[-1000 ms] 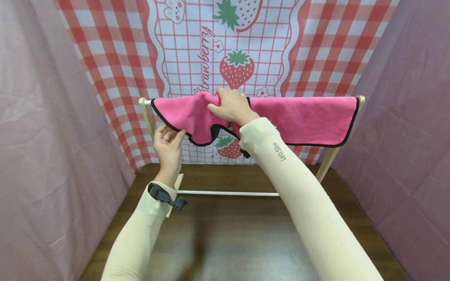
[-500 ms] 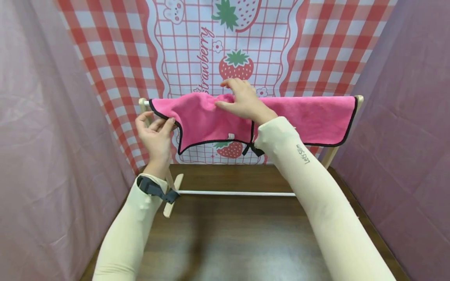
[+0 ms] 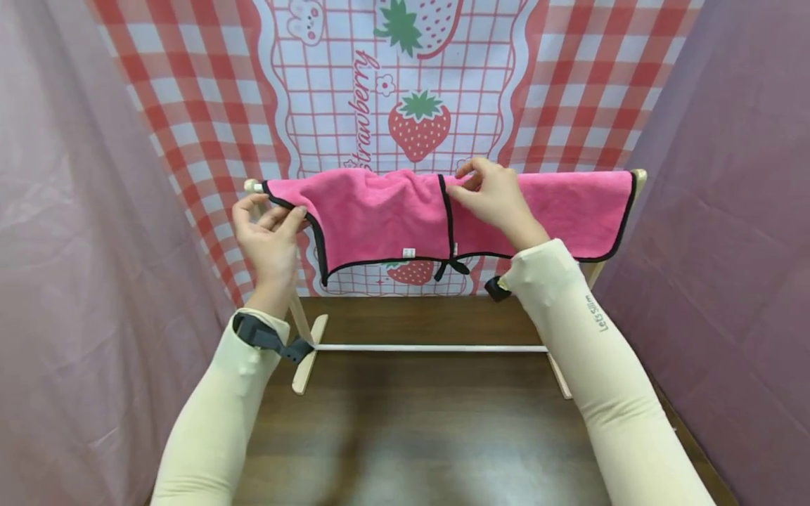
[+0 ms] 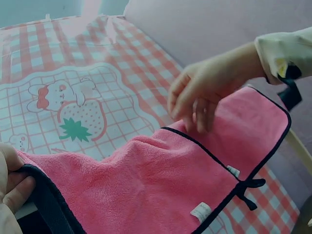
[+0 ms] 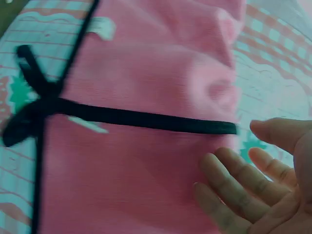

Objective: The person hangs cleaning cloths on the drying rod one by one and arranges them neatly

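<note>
The left hand (image 3: 268, 232) pinches the black-trimmed left corner of the near pink microfibre towel (image 3: 380, 218), which hangs over the top bar of the pale wooden rack (image 3: 304, 358) on the dark table (image 3: 430, 422). The spreading step seems underway. At the towel's right edge the right hand (image 3: 493, 197), fingers relaxed and open, hovers at the second pink towel (image 3: 563, 211); next probably calls for smoothing the seam.

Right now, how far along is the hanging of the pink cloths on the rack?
Done: two pink towels hang over the rack's top bar, the right towel lying flat. In hand: the left hand pinches the left towel at its black-trimmed corner, while the right hand hovers open where the two edges overlap. Left: that left towel bunches along the bar and hangs slanted, so it needs smoothing.
</note>
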Demonstrator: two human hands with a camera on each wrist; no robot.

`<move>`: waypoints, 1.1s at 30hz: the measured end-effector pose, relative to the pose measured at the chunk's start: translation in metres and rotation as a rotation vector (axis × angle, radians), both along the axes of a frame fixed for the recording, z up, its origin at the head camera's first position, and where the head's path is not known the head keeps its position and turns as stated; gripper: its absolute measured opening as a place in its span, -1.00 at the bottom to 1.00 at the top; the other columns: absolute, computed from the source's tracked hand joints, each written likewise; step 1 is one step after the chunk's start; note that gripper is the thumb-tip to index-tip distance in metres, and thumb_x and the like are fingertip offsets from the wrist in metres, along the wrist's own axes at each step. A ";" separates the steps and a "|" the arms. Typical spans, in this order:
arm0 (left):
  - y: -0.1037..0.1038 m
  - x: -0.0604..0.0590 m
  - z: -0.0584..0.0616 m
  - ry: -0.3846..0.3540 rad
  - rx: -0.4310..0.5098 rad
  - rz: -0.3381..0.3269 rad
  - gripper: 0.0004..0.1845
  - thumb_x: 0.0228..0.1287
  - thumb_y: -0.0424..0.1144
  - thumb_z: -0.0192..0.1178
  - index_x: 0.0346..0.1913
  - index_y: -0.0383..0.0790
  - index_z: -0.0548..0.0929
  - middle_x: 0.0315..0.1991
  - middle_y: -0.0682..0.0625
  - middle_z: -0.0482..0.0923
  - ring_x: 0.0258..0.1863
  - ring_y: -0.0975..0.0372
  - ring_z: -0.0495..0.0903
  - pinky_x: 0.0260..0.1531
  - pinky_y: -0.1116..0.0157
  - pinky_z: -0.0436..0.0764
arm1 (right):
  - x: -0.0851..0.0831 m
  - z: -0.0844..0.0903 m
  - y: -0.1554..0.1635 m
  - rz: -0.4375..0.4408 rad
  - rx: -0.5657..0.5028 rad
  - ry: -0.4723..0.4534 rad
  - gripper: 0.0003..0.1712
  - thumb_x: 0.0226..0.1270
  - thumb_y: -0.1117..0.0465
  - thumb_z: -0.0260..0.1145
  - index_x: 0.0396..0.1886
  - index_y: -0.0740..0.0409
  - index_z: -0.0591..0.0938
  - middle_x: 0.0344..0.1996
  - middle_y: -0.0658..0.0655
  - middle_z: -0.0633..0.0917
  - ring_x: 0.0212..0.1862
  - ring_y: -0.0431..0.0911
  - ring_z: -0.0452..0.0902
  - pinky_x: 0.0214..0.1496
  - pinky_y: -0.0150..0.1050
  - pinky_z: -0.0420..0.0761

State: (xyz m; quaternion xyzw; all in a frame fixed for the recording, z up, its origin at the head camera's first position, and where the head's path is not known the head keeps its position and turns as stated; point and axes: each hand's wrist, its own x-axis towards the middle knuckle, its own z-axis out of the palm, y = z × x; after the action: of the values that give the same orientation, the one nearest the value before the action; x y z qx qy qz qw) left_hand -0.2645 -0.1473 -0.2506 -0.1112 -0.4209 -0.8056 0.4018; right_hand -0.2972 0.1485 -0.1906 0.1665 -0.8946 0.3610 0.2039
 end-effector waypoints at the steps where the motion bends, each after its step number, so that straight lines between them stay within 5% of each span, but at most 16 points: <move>1: -0.001 0.000 0.000 0.001 -0.005 0.001 -0.50 0.03 -0.75 0.30 -0.12 -0.21 0.38 -0.53 -0.08 0.62 -0.53 0.20 0.66 -0.44 0.28 0.74 | -0.001 -0.006 0.000 0.014 0.005 -0.013 -0.66 0.32 0.15 0.37 -0.03 0.26 0.58 -0.18 0.30 0.73 -0.12 0.08 0.66 -0.07 -0.09 0.58; 9: -0.017 -0.003 0.009 -0.055 -0.136 -0.015 -0.50 0.03 -0.78 0.25 -0.14 -0.19 0.40 -0.45 -0.01 0.65 -0.53 0.24 0.67 -0.42 0.30 0.74 | -0.010 -0.033 -0.008 0.118 -0.210 -0.013 -0.71 0.22 0.33 0.46 -0.10 0.30 0.61 -0.29 0.22 0.76 -0.30 -0.17 0.65 -0.24 -0.42 0.56; 15: -0.043 -0.009 0.029 -0.234 -0.232 -0.072 -0.53 0.05 -0.71 0.30 -0.14 -0.18 0.38 -0.51 -0.04 0.64 -0.57 0.26 0.67 -0.46 0.36 0.72 | -0.013 -0.028 -0.007 0.192 -0.578 -0.009 -0.81 0.15 0.54 0.42 -0.31 0.26 0.62 -0.49 -0.03 0.70 -0.44 -0.27 0.61 -0.36 -0.42 0.66; 20: -0.064 -0.016 0.046 -0.349 -0.251 -0.045 -0.49 0.02 -0.69 0.33 -0.08 -0.18 0.37 -0.52 0.00 0.64 -0.61 0.29 0.64 -0.55 0.42 0.68 | -0.017 -0.016 -0.005 0.256 -0.854 -0.045 -0.73 0.12 0.65 0.36 -0.45 0.23 0.61 -0.55 0.01 0.68 -0.56 -0.20 0.63 -0.49 -0.35 0.70; 29: -0.077 -0.032 0.065 -0.425 -0.228 0.076 -0.53 0.11 -0.63 0.30 -0.05 -0.16 0.36 -0.48 0.02 0.62 -0.62 0.31 0.60 -0.49 0.48 0.64 | -0.021 -0.011 -0.006 0.231 -0.948 -0.027 -0.73 0.11 0.64 0.37 -0.50 0.22 0.59 -0.59 0.05 0.65 -0.52 -0.18 0.66 -0.49 -0.31 0.71; 33: -0.075 -0.041 0.067 -0.503 -0.314 0.100 -0.58 0.22 -0.57 0.23 -0.01 -0.11 0.35 -0.42 0.06 0.57 -0.54 0.35 0.56 -0.47 0.52 0.58 | -0.020 -0.017 -0.008 0.226 -0.923 -0.007 -0.74 0.11 0.63 0.38 -0.50 0.23 0.58 -0.60 0.05 0.66 -0.55 -0.18 0.66 -0.49 -0.31 0.71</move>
State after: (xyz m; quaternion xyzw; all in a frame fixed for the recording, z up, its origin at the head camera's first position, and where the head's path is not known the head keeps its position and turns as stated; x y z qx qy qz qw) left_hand -0.3051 -0.2223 -0.1832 0.0518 -0.6317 -0.7121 0.3020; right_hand -0.3169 0.1403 -0.2080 0.1537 -0.6177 0.7413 0.2128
